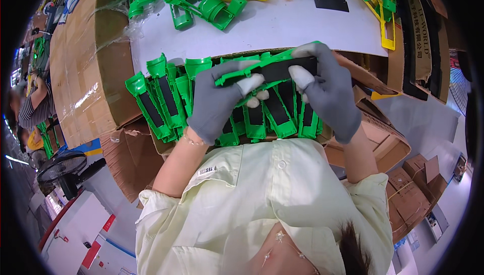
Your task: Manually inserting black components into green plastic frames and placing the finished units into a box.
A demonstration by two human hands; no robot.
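Left hand (218,101): gloved in grey, closing around the left end of the green plastic part (242,73), fingers clamped on it.
Right hand (327,86): pinching the part's right end, thumb pressing the black strip (292,68).
Part: being held level above the cardboard box (373,128), at the near edge of the white tabletop (282,28).
Row in box (212,103): finished green pieces standing upright.
Doing it well: probably pressing the strip flat from end to end while keeping it aligned.

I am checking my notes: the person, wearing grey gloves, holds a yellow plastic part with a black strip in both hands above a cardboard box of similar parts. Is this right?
Not quite. The head view shows the held plastic part is green, not yellow. The rest stands: both gloved hands, left hand and right hand, hold it above the cardboard box of similar parts.
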